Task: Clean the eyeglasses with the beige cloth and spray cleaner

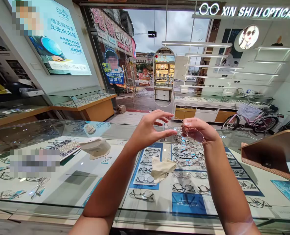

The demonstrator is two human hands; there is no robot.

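Note:
A pair of thin-rimmed glasses [198, 136] is held up over the glass display counter [110, 201]. My right hand [196, 128] pinches the glasses near the middle of the frame, with one lens below its fingers. My left hand [157, 125] is just to the left, its thumb and fingers spread apart around a thin part of the glasses; whether they touch it cannot be made out. Below the hands, a crumpled cream cloth [162, 168] lies on the counter glass.
Rows of glasses [145, 179] lie inside the counter. On top stand a white device [96, 147] and a calculator [68, 147] at left, and a wooden-backed stand [267, 153] at right. Beyond are an oval mirror [163, 94] and a pink bicycle [252, 118].

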